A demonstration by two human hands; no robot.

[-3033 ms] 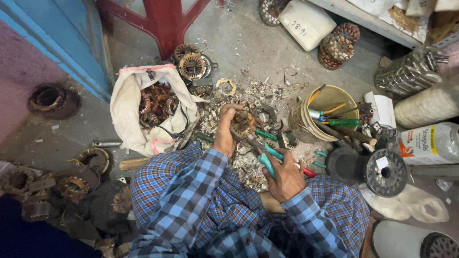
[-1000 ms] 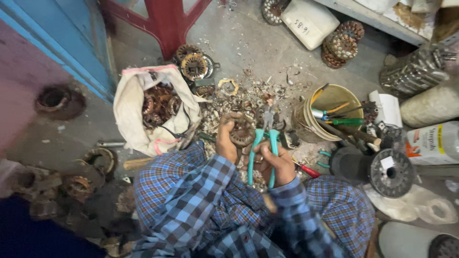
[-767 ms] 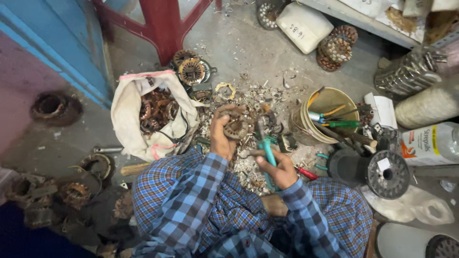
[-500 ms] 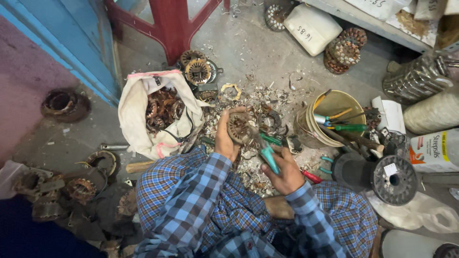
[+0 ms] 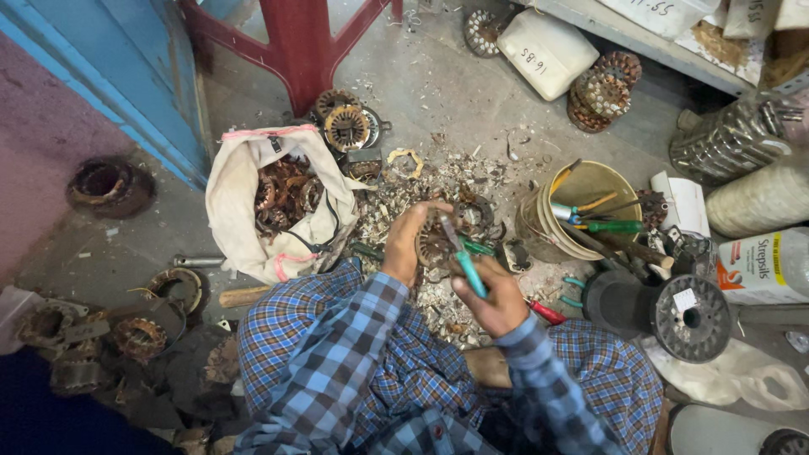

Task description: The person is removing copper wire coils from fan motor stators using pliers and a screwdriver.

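My left hand (image 5: pixel 408 242) grips a round motor stator (image 5: pixel 436 246) with copper windings, held over a heap of scraps on the floor. My right hand (image 5: pixel 491 297) is closed around the green handles of a pair of pliers (image 5: pixel 461 255), whose jaws point into the stator's top. Both forearms wear blue checked sleeves. The stator's near side is hidden behind my left hand.
A white sack (image 5: pixel 253 202) of copper wire scraps lies open at left. A yellow bucket (image 5: pixel 581 205) with screwdrivers stands at right, beside a black wire spool (image 5: pixel 670 309). More stators (image 5: pixel 347 125) lie near a red stand (image 5: pixel 302 46). Rusty parts (image 5: pixel 72 337) crowd the lower left.
The right hand has swung the green-handled pliers from lying low across the scraps up into the stator. The left hand has kept its hold on the stator throughout.
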